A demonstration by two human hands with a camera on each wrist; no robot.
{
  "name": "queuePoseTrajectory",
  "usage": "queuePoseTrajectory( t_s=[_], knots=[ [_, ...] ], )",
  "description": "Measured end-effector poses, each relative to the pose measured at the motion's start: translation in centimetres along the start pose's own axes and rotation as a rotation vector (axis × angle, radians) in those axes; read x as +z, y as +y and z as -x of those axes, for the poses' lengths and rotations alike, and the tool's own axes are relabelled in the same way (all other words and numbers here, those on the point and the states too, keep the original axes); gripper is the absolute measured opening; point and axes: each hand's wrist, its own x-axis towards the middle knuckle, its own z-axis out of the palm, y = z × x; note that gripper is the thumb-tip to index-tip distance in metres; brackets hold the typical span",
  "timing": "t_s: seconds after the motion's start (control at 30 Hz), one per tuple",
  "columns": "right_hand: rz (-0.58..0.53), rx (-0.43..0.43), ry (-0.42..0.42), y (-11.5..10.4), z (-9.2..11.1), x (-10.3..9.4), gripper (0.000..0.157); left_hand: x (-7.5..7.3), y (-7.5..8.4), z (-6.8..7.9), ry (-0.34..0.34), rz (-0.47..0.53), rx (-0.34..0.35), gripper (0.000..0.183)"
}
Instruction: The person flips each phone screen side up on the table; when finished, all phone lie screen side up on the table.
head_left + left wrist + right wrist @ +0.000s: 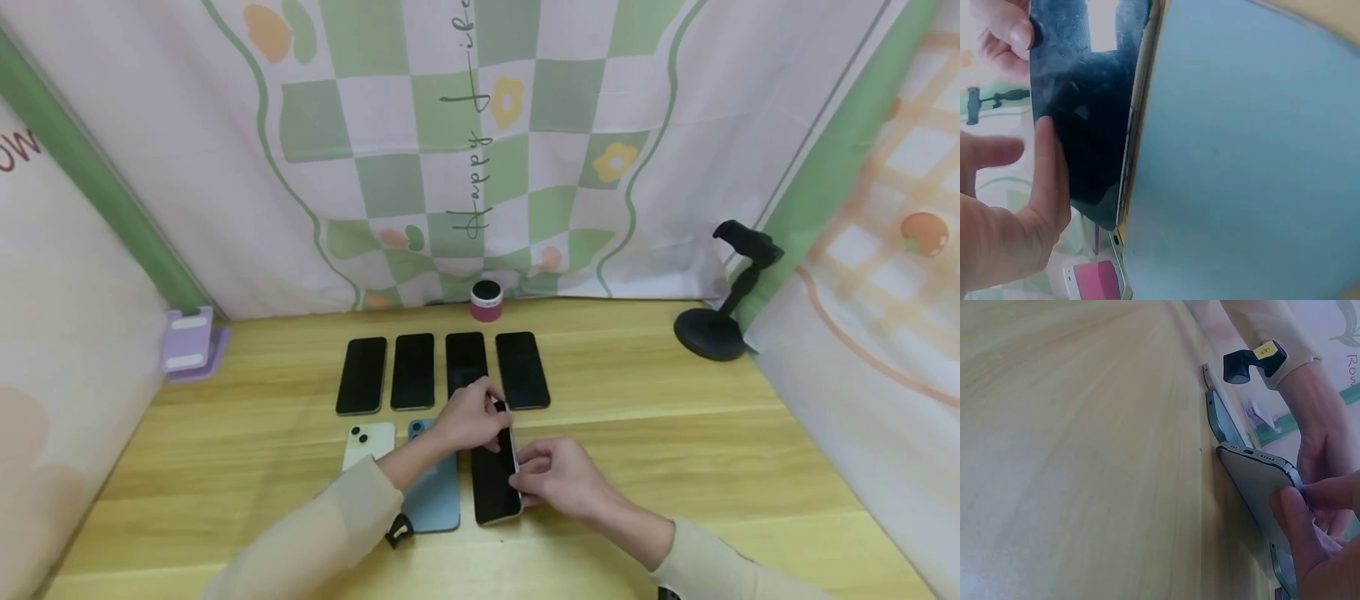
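In the head view, a dark-screened phone (495, 492) sits in the front row with its right edge raised off the table. My right hand (562, 475) pinches that raised edge; the right wrist view shows the phone's pale back (1260, 494) and its port end. My left hand (468, 417) is over the far part of the same phone. In the left wrist view one of its digits rests along the dark screen (1085, 112), while another stands apart from the edge. Left of this phone lie a blue phone (435, 496), back up, and a cream phone (375, 437), partly covered by my sleeve.
Behind stand a row of several dark phones (362, 375), lying screen up, and a small pink-and-white cylinder (487, 302). A purple folding stand (187, 346) is at far left, a black stand (712, 333) at far right. A patterned curtain (480, 167) borders the table.
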Motion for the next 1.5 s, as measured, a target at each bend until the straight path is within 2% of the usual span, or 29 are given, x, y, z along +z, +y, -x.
queuePoseTrajectory(
  t_s=[0.07, 0.13, 0.2, 0.3, 0.4, 0.47, 0.67, 0.83, 1.0, 1.1, 1.2, 1.3, 1.5],
  knots=[
    [-0.003, 0.005, 0.005, 0.2, 0.0, -0.1, 0.037, -0.3, -0.2, 0.1, 0.008, -0.016, 0.018, 0.033],
    [0.003, 0.0, 0.005, 0.4, -0.1, -0.2, 0.036, -0.7, -0.4, 0.3, 0.03, -0.095, 0.057, 0.031],
    [0.007, -0.007, 0.004, 0.7, -0.1, -0.3, 0.035, -1.1, -0.6, 0.6, 0.061, -0.26, 0.108, 0.029],
    [0.019, -0.01, 0.002, 1.0, -0.2, -0.4, 0.035, -1.6, -1.0, 1.4, 0.074, -0.565, 0.163, 0.036],
    [0.03, -0.006, -0.003, 1.3, -0.3, -0.4, 0.034, -1.8, -1.3, 2.4, 0.006, -0.77, 0.18, 0.051],
    [0.054, -0.007, -0.003, 1.5, -0.3, -0.5, 0.034, -1.9, -1.5, 2.8, -0.051, -0.824, 0.189, 0.061],
    [0.12, -0.037, 0.004, 1.9, -0.5, -0.7, 0.041, -2.3, -2.1, 3.4, -0.141, -0.911, 0.211, 0.088],
    [0.201, -0.099, 0.014, 2.0, -0.6, -0.8, 0.049, -2.5, -2.4, 3.4, -0.2, -0.903, 0.215, 0.101],
    [0.374, -0.177, 0.029, 1.5, -0.3, -0.8, 0.063, -2.6, -2.6, 3.2, -0.208, -0.861, 0.222, 0.1],
    [0.476, -0.226, 0.001, 1.3, -0.2, -0.6, 0.068, -2.7, -2.8, 3.3, -0.206, -0.852, 0.227, 0.098],
    [0.52, -0.223, -0.066, 1.2, -0.1, -0.4, 0.073, -2.7, -3.0, 3.5, -0.204, -0.848, 0.226, 0.098],
    [0.572, -0.218, -0.097, 1.1, 0.0, -0.3, 0.079, -2.6, -3.2, 3.6, -0.197, -0.837, 0.223, 0.097],
    [0.674, -0.213, -0.05, 1.1, 0.2, 0.0, 0.078, -2.4, -3.2, 3.7, -0.188, -0.832, 0.223, 0.096]
  ],
)
